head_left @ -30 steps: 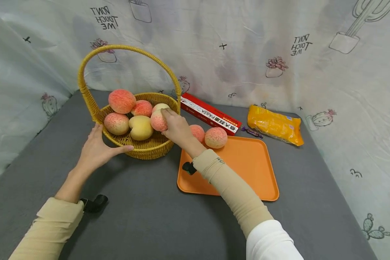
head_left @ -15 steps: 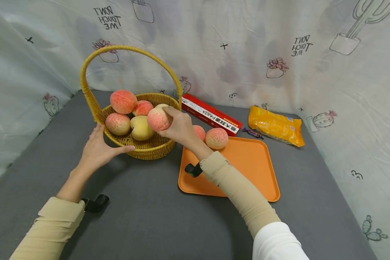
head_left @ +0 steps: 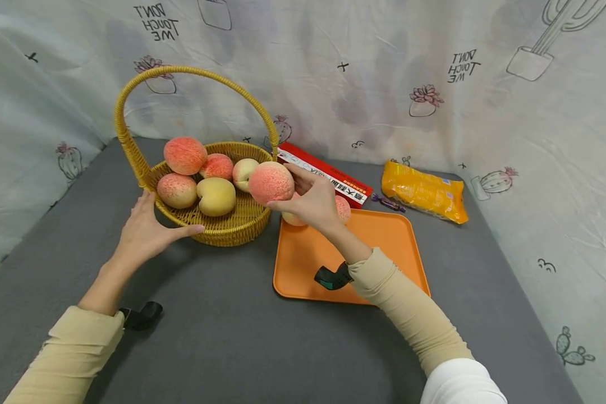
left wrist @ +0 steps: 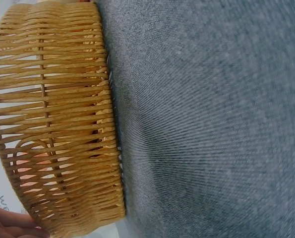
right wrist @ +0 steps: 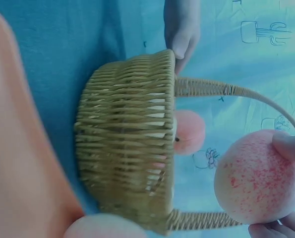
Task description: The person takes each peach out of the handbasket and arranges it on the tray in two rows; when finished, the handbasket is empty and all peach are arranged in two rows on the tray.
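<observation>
My right hand [head_left: 310, 199] pinches a pink, speckled peach [head_left: 271, 183] between thumb and fingers, above the right rim of a yellow wicker basket [head_left: 232, 238]. In the right wrist view the held peach [right wrist: 256, 178] is beside the basket's handle. My left hand [head_left: 143, 230] rests against the basket's front left, fingers and thumb spread along the rim. Several peaches lie in the basket, among them a yellow peach [head_left: 216, 197] and a red peach [head_left: 185, 155]. Two more are at the orange tray's [head_left: 353, 269] back edge, a peach [head_left: 342, 209] and another [head_left: 294, 217], both partly hidden.
Behind the tray lies a red pasta box [head_left: 348, 188]. A purple wrapped candy [head_left: 389, 202] and a yellow plastic packet [head_left: 424, 192] are to its right. The basket's tall handle [head_left: 197, 70] arches above the fruit. A printed curtain [head_left: 308, 73] hangs behind the grey table [head_left: 222, 325].
The right hand has lifted the peach out of the basket and moved right toward the tray with it. A pale peach in the basket is now uncovered. The left hand stays on the rim.
</observation>
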Tool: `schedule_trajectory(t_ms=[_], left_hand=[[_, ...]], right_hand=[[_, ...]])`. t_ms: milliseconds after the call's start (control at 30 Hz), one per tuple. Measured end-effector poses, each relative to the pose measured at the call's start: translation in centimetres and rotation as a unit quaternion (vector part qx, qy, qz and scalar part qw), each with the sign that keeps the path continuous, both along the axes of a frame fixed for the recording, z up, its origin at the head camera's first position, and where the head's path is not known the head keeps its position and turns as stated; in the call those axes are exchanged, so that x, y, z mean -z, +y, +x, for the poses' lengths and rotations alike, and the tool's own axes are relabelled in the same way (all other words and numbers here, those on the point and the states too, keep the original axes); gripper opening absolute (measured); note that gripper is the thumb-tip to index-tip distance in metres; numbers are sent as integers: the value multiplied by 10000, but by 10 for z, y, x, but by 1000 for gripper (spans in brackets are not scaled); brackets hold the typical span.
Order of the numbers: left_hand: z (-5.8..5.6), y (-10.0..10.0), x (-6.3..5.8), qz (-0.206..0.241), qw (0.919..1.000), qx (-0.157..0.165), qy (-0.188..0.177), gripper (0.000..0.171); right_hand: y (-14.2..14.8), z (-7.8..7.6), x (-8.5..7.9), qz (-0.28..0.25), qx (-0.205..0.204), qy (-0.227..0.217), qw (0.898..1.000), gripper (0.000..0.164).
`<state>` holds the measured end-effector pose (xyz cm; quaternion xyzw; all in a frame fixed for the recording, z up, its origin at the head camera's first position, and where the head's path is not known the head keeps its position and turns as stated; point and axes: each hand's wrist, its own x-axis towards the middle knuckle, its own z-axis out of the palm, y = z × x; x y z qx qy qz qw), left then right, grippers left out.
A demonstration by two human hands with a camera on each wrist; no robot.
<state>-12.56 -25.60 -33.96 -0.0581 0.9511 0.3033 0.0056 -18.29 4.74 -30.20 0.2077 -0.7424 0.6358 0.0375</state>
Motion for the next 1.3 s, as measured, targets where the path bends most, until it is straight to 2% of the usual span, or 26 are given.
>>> schedule_trajectory(t_ms=[333,567,733,900,1100,1300], left_hand=[[-1,0,-1,-94,9999,20,-63,127],[-2,-1,0,-55,10000,49,-45,126],[-2,-1,-1,-21,10000,64,-26,125],[-2,-2,-2,-35,10000,58,-29,126],[-2,-2,-2,-35,10000,53,-36,126],[-2,-1,-1,-40,10000,37,-57,127]], right_hand=[[49,5,11,-131,439,-129,9989,69],[95,7,12,-135,972,-674,9929,69],[126,6,17,-35,1457,-1160,9825,69],[148,6,25,230,1762,-1387,9743,67],[161,2,35,525,1952,-1619,9659,66],[165,-3,46,1208,2204,-2031,9464,68]])
